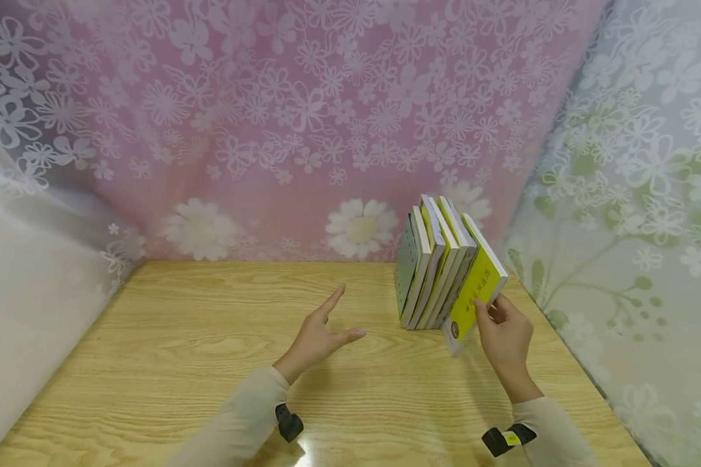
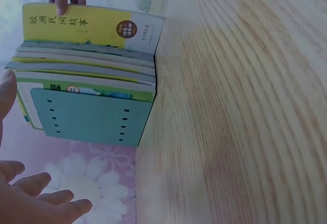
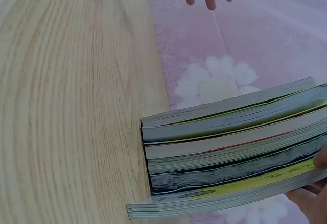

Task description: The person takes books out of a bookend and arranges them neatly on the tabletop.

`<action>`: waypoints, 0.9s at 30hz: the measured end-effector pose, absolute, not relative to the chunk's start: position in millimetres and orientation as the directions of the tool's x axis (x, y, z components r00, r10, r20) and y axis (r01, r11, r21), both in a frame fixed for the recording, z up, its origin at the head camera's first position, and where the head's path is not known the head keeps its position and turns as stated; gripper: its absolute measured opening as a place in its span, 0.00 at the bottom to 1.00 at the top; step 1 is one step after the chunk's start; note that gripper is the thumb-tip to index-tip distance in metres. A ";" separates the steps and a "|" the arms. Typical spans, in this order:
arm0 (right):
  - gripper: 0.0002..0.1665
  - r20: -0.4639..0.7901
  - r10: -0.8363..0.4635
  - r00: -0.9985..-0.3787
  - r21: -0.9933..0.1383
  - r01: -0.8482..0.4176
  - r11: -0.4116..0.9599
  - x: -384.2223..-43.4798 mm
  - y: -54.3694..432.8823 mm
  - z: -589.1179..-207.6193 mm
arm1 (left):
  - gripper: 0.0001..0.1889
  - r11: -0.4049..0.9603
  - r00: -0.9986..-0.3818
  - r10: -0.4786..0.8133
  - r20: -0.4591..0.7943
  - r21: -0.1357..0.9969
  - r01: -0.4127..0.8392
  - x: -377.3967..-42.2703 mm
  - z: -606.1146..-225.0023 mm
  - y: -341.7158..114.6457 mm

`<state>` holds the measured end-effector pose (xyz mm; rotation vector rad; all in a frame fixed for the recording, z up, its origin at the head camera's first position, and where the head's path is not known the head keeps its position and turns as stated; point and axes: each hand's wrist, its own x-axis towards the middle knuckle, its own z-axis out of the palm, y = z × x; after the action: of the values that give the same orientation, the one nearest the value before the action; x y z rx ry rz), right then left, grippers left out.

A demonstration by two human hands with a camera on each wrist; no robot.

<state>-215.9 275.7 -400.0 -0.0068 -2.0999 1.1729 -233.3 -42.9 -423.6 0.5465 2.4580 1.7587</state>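
My right hand (image 1: 507,334) grips a yellow-covered book (image 1: 473,285) near its upper outer corner, thumb on the cover and fingers behind. That book leans at the right end of a row of several upright books (image 1: 435,259), its lower corner jutting toward me. A green perforated bookend (image 1: 407,266) stands at the row's left end, its face showing broadly in the left wrist view. To the left of the row, my left hand (image 1: 318,337) hovers above the table with thumb and fingers spread, touching nothing. Page edges of the row (image 3: 230,142) show in the right wrist view.
The wood-grain table (image 1: 181,337) runs back to a pink floral cloth (image 1: 304,130). A pale cloth with green leaf prints (image 1: 631,227) hangs along the right edge, and whitish cloth (image 1: 29,272) borders the left. Each wrist wears a black strap (image 1: 289,421).
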 end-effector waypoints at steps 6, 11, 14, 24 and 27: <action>0.17 0.596 0.342 -0.727 -0.733 -0.318 0.602 -202.0 277.3 -398.5 | 0.50 0.256 -0.926 0.350 0.143 0.936 0.242 -232.6 -422.3 -32.0; 0.16 0.601 0.355 -0.716 -0.724 -0.299 0.621 -190.8 279.2 -396.8 | 0.49 0.248 -0.920 0.361 0.152 0.935 0.252 -233.3 -423.1 -22.7; 0.16 0.592 0.360 -0.721 -0.727 -0.287 0.623 -183.6 280.6 -395.9 | 0.49 0.237 -0.917 0.369 0.154 0.938 0.252 -233.1 -423.7 -17.3; 0.16 0.514 0.408 -0.754 -0.755 -0.174 0.632 -157.5 291.2 -389.5 | 0.48 0.215 -0.904 0.397 0.155 0.943 0.256 -231.9 -426.6 -4.5; 0.15 0.491 0.428 -0.759 -0.771 -0.149 0.620 -150.5 296.4 -386.7 | 0.48 0.197 -0.896 0.413 0.164 0.944 0.264 -232.4 -427.4 -1.7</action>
<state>-150.5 296.4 -386.7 -0.2179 -2.1748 1.1154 -232.4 -1.7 -427.4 0.6634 2.3299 1.7966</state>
